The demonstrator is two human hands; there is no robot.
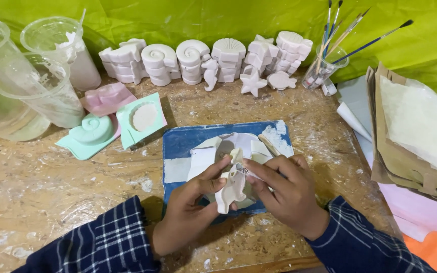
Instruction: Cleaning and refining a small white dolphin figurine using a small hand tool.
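Left hand (190,205) grasps white plaster seahorse cast (231,187) above blue board (178,144); right hand (287,192) pinches small metal scraper (242,170) against it. Best: light strokes, cast braced firmly.

Plaster casts (206,60) behind tray (178,144)

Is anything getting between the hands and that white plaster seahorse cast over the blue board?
Nothing visible does. The left hand and right hand both hold the white seahorse cast directly, fingertips on it. A small tool seems pinched in the right hand against the cast. White paper lies beneath, on the blue board.
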